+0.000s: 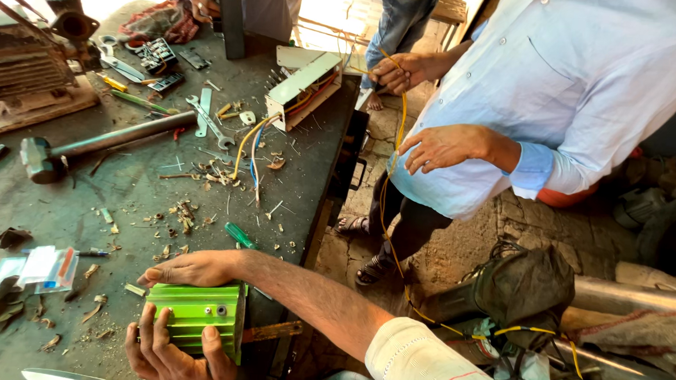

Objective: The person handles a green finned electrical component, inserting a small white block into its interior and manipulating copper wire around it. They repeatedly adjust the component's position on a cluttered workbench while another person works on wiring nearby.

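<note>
Near edge of a dark metal workbench [142, 194]: a bright green finned housing [197, 314] on its side, clamped between both hands. Left hand [175, 360] under and in front, fingers curled up over the ribbed face, thumb pressed on the right end. Right hand [192, 269] flat across the top, forearm running back to a rolled pale sleeve [421, 367].

Close around: a green-handled screwdriver [239, 236] just behind the right wrist, clear plastic packets [20, 268] to the left, wire clippings and metal scraps strewn over the surface. Farther back: a long-handled hammer [83, 145], a pair of spanners [205, 119], and an open cream control box [303, 90] with yellow, blue and red leads spilling out.

Opposite, beside the bench: a second person in a light blue shirt [579, 79], running a yellow wire [399, 131] through both hands. A third person at the far end, only hands and torso visible.

Lower part of the housing hidden by the left palm; base of the left hand cut off by the picture's edge. Blade-like object at bottom left too cropped to identify. Dark bundled shape on the floor at right unclear.
</note>
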